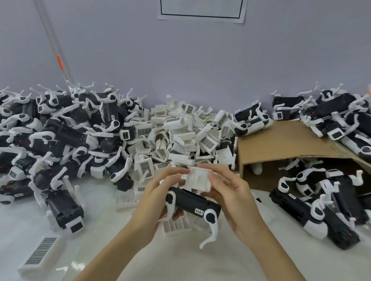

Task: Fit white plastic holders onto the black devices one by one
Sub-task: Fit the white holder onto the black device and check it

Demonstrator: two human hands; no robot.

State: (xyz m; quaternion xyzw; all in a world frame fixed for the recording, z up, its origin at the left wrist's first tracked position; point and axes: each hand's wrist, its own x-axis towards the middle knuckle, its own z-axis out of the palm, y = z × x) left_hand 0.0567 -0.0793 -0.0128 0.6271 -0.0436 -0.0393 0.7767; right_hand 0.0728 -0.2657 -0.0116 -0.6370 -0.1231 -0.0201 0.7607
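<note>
A black device [193, 201] with white folding arms is held above the table's middle. My left hand [154, 202] grips its left end from below. My right hand [231, 199] pinches a white plastic holder [199, 179], which lies against the top of the device. A heap of loose white holders [180, 135] lies just behind my hands. One white arm of the device hangs down at the lower right.
Piles of black devices with white arms lie at the left [44, 136] and right [324, 199]. A tipped brown cardboard box [293, 144] sits at the right. A few loose holders [41, 255] lie on the white table [189, 276]. A wall with a paper sign [202, 1] stands behind.
</note>
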